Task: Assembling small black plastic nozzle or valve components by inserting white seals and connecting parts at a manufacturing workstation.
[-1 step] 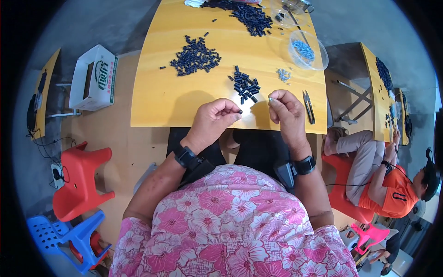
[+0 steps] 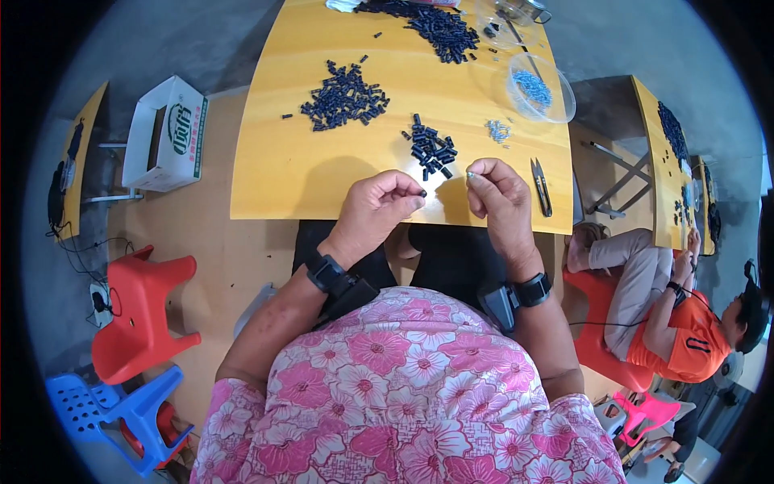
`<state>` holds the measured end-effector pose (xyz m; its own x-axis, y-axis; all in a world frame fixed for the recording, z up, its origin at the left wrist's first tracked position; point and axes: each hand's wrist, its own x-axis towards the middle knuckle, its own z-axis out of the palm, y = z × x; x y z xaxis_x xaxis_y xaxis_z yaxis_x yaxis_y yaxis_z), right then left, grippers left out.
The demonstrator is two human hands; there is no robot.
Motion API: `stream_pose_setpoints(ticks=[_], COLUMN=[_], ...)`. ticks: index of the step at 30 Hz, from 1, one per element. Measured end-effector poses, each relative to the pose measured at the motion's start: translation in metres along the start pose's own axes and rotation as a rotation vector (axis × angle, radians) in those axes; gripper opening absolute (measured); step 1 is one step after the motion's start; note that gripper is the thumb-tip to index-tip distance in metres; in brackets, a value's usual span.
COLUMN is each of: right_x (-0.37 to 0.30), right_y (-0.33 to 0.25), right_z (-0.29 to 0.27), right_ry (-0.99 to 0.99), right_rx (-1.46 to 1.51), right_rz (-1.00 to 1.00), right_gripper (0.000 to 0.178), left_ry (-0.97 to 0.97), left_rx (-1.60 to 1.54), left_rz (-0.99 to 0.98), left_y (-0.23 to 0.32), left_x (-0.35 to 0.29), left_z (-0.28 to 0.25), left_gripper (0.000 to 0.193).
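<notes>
Over the table's near edge, my left hand point(image 2: 373, 211) pinches a small black cylindrical piece point(image 2: 423, 194) between thumb and fingertips. To its right, my right hand point(image 2: 504, 203) is closed in a pinch on a tiny light-coloured piece point(image 2: 470, 174), too small to make out well. The two hands are apart. Just beyond them lies a small heap of black cylindrical pieces point(image 2: 431, 149). A little pile of tiny silvery-blue pieces point(image 2: 498, 131) sits past my right hand. Thread snips point(image 2: 542, 189) with black handles lie on the table right of that hand.
A larger heap of black pieces point(image 2: 343, 97) is at the left, another point(image 2: 443, 36) at the far side. A clear plastic bowl point(image 2: 564, 93) holds blue pieces. Left of the yellow table point(image 2: 266, 177) are a carton point(image 2: 165, 133) and red stool point(image 2: 145, 315); a person point(image 2: 677, 323) sits at right.
</notes>
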<state>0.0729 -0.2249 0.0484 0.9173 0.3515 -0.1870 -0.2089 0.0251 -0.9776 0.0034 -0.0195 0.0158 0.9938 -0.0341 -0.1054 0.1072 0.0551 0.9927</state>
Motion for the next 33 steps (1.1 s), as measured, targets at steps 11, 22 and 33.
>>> stream_pose_setpoints(ticks=[11, 22, 33], right_x=[-0.012, -0.017, -0.015], right_y=[0.006, 0.005, -0.003], right_z=[0.035, 0.040, 0.031], right_ry=[-0.093, 0.057, -0.044], right_rx=[-0.066, -0.434, -0.577], right_rz=[-0.004, -0.391, -0.463], right_gripper=[0.005, 0.011, 0.012], left_ry=[0.049, 0.086, 0.071], left_rx=[-0.374, -0.357, -0.194], left_rz=[-0.023, -0.017, 0.021], left_y=[0.007, 0.013, 0.009], left_x=[-0.009, -0.013, -0.014], left_z=[0.012, 0.021, 0.021], left_gripper=[0.015, 0.014, 0.012])
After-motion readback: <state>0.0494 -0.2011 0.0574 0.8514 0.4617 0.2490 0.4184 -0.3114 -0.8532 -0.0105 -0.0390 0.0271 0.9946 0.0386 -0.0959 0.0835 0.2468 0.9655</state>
